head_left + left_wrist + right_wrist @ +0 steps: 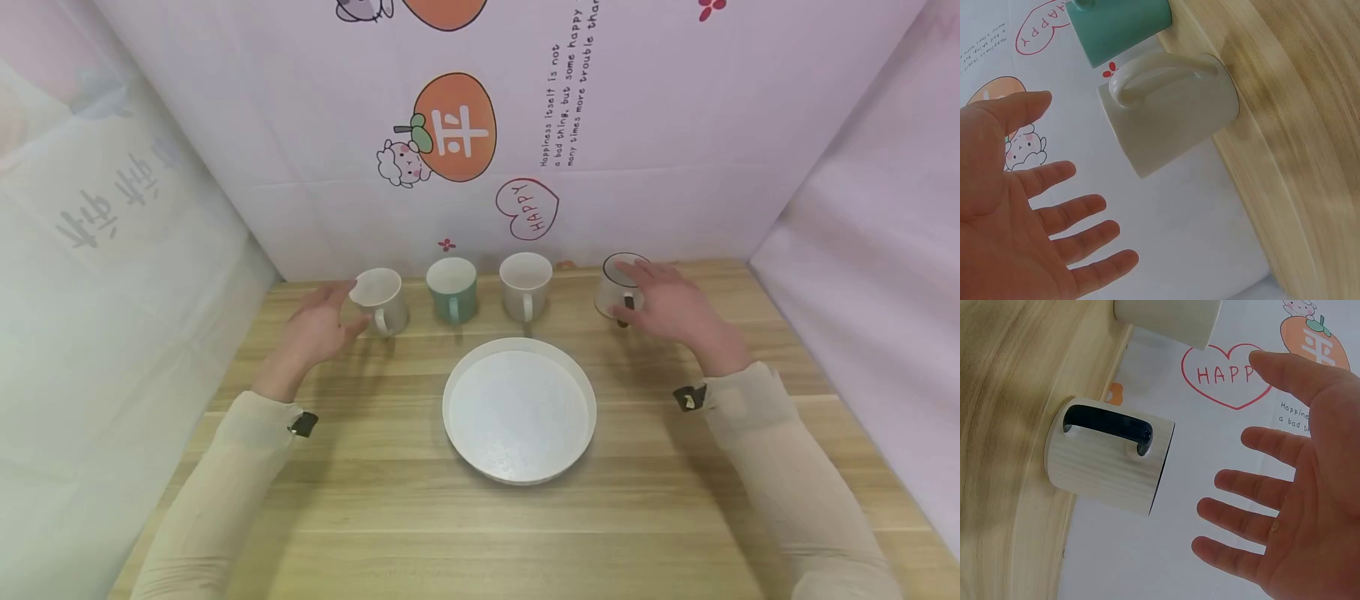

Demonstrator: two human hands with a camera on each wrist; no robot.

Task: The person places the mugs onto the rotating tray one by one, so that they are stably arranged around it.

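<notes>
At the left end of a row of mugs, my left hand (318, 329) hovers beside a plain white mug (381, 302). The left wrist view shows its fingers spread and apart from that white mug (1169, 109). On the right, my right hand (671, 307) is over a white mug with a black handle and dark rim (609, 293). In the right wrist view the fingers are extended and a gap separates them from the black-handled mug (1107, 456). Between them stand a green mug (459, 302) and another white mug (525, 292), handles facing me.
A round white tray (519, 471) with a low rim lies on the wooden table (375, 500), in front of the mugs. Behind the row rises a printed white cloth (637, 125), and more cloth hangs at both sides.
</notes>
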